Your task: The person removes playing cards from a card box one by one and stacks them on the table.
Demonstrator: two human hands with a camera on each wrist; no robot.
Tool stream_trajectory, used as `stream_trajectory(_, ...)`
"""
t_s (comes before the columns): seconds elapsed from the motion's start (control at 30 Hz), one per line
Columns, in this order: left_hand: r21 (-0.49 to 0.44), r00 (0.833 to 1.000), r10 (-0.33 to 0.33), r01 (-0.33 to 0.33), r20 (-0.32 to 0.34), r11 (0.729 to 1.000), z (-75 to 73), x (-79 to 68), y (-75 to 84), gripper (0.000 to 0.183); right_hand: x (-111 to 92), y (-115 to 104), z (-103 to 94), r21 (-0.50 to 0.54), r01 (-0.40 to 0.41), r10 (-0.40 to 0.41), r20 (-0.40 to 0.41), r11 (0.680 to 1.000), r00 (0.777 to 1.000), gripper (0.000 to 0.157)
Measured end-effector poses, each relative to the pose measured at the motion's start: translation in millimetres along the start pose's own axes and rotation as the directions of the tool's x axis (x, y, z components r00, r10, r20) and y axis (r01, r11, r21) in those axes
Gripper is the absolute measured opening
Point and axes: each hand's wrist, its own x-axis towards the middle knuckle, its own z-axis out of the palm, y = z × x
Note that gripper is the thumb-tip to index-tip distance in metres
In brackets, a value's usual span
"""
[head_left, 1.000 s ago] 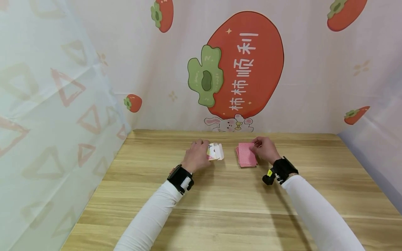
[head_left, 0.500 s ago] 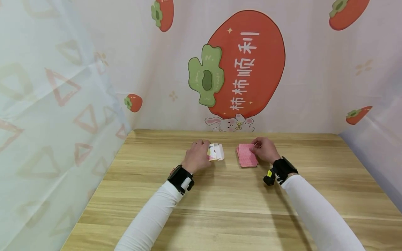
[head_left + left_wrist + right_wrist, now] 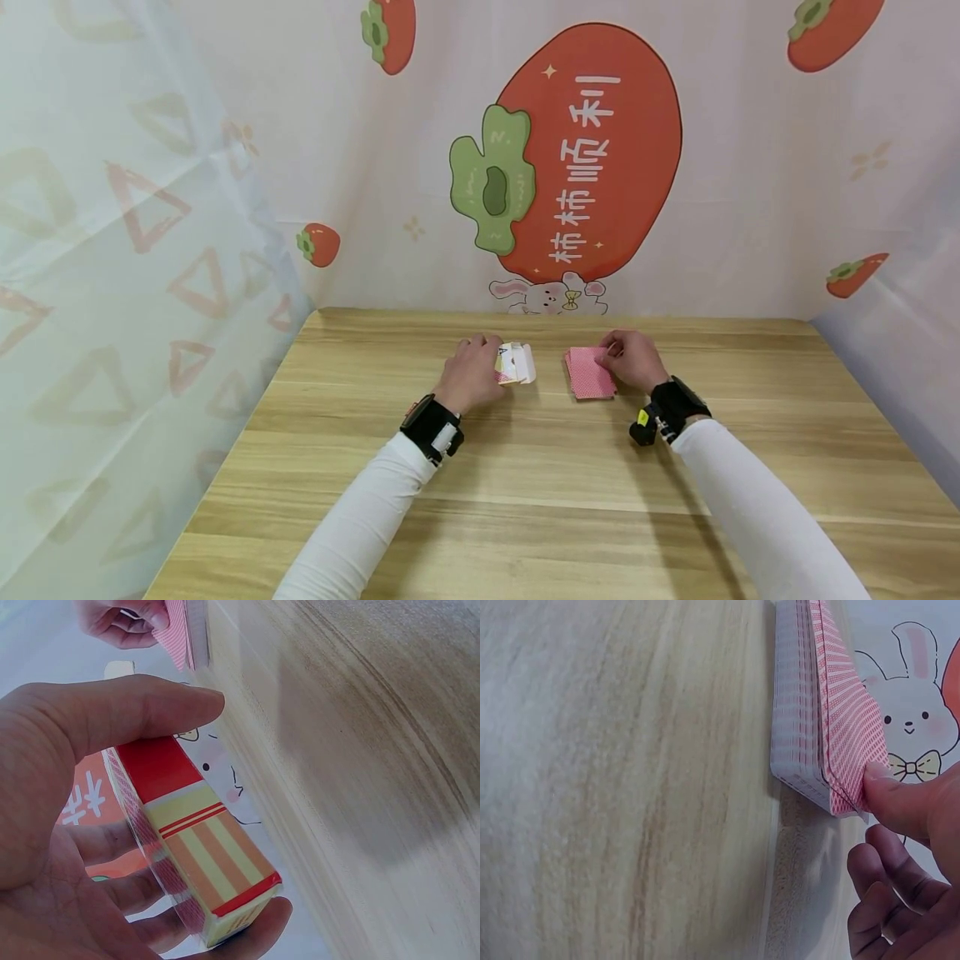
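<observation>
In the head view my left hand (image 3: 468,372) grips a small card box (image 3: 516,362), its white flap hanging out on the right side. The left wrist view shows the thumb along the red and striped narrow side of the box (image 3: 217,855), with fingers curled round the far face. To the right, a deck of red-backed playing cards (image 3: 587,375) lies face down on the table. My right hand (image 3: 633,360) pinches the top playing card (image 3: 851,720) at its far right corner, thumb on its back. That card sits slightly askew over the stack beneath (image 3: 795,705).
The wooden table (image 3: 540,517) reaches back to a printed curtain (image 3: 750,183) with a large persimmon and a rabbit. Another curtain (image 3: 150,275) closes the left side. A black camera (image 3: 642,427) hangs from the right wrist strap (image 3: 678,404).
The right hand and the top card have slid a little toward me over the deck, so the edges sit closer together. The left hand and the box stay in place.
</observation>
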Motion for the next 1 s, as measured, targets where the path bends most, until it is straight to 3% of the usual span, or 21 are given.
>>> stream_trajectory(0.67,-0.003,1.0,-0.008,0.008,0.02,1.0,-1.9,-1.3,2.5,0.07,-3.4,0.7,1.0,-0.018,0.028,-0.028,-0.01,0.999,1.0,0.024)
stream_trajectory(1.0,0.008,1.0,0.0,0.0,0.005,1.0,-2.6,-2.1,3.4,0.068,-4.1,-1.3,-0.1,-0.024,0.015,-0.014,0.004,1.0,1.0,0.015)
